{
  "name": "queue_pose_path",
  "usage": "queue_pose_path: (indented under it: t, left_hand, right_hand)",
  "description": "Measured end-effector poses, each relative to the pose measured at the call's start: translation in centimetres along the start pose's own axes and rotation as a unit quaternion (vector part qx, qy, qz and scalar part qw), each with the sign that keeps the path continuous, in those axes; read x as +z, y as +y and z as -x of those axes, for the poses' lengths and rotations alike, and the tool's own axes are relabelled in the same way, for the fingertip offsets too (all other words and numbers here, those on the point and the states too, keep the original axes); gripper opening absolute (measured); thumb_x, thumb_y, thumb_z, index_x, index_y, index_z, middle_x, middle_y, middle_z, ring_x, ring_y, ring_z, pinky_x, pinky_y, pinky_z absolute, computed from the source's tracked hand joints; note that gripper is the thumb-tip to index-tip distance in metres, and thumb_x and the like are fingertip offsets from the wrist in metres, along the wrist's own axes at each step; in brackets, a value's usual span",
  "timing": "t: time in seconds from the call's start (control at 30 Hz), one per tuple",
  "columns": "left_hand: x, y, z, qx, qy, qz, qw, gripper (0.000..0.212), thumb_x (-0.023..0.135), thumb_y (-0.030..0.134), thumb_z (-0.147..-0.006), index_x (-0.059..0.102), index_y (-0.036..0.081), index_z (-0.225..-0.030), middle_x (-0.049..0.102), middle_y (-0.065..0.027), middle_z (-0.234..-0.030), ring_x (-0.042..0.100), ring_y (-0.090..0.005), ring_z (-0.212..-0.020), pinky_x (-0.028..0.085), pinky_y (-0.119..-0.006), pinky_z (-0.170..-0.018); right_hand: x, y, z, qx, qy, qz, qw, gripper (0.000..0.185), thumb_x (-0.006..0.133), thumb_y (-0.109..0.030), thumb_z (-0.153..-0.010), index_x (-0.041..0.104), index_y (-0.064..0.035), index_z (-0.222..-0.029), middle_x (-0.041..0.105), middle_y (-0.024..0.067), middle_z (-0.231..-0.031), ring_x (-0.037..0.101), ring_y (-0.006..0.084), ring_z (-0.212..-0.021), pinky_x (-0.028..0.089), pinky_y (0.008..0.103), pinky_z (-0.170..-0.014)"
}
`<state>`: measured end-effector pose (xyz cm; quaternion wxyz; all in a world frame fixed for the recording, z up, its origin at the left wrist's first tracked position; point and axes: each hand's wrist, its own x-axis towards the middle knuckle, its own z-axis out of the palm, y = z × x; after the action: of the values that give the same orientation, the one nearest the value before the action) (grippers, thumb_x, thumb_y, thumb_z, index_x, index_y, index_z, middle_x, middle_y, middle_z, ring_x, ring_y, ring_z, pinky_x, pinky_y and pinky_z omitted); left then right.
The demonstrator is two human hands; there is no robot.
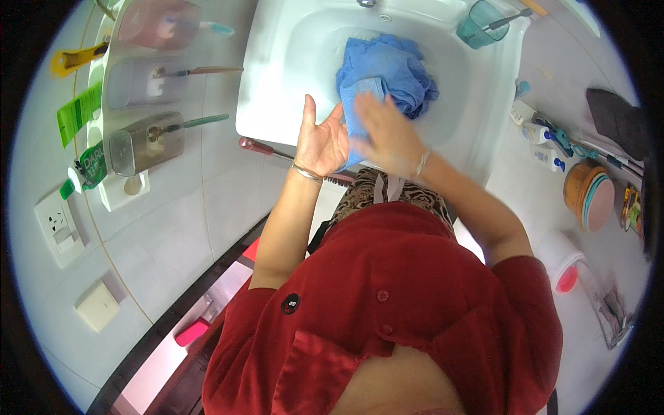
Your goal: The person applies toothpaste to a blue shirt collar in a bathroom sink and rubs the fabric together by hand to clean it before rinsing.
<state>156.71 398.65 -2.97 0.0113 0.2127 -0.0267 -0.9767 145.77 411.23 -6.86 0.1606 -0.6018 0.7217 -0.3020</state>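
Note:
A bunched blue cloth (386, 67) lies in the white washbasin (290, 78), looking wet. From it a strip of the same cloth runs over the near rim towards my body. My left hand (324, 145) is palm up at that rim, thumb spread, with the strip lying across its fingers. The fingertips are hidden under the fabric. Over the strip is my right hand (391, 137), blurred and palm down, its fingers extended; whether it grips the fabric is unclear. A bracelet circles each wrist.
At the left wall, a rack holds several tilted cups (148, 142) with brushes, and a green tube (91, 168). A teal cup (480, 28) with a toothbrush stands at the basin's far right corner. A red-handled brush (257, 146) lies near the rim. Pump bottles (544, 155) and stacked basins (589, 197) are right.

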Motion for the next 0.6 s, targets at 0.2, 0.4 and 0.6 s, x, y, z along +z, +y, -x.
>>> queue_pose_path:
  t: [0.2,0.4,0.6]
  left_hand:
    - [0.3,-1.5,-0.4,0.027,0.114,-0.077,0.99,0.08,0.033,0.068,-0.084,0.029,0.008,-0.137,0.045,-0.0136,-0.13,0.056,-0.0243,-0.104,0.047,-0.04,-0.09]
    - [-4.6,1.1,0.5,-0.051,-0.026,-0.129,0.99,0.066,0.03,0.063,-0.088,0.052,0.006,-0.112,0.062,-0.0146,-0.099,0.062,-0.0227,-0.089,0.05,-0.038,-0.081]
    - [-4.7,2.9,-4.1,0.005,0.237,-0.294,0.926,0.046,0.043,0.048,-0.091,0.058,0.006,-0.08,0.061,-0.0082,-0.079,0.059,-0.0185,-0.071,0.052,-0.029,-0.065]
  right_hand:
    - [2.3,3.6,-2.4,0.037,-0.012,0.059,0.998,0.067,0.039,-0.049,-0.088,0.042,0.0064,-0.125,0.039,0.0233,-0.134,0.03,0.0351,-0.13,0.019,0.0536,-0.105]
    - [0.1,-0.1,0.0,0.077,0.017,0.019,0.997,0.055,0.047,-0.041,-0.086,0.047,0.0043,-0.118,0.048,0.0185,-0.124,0.039,0.0317,-0.122,0.024,0.0538,-0.103]
    - [0.3,-0.6,1.5,0.039,0.022,-0.019,0.999,0.039,0.058,-0.022,-0.08,0.054,-0.0007,-0.112,0.057,0.0124,-0.114,0.05,0.0256,-0.11,0.03,0.0492,-0.101]
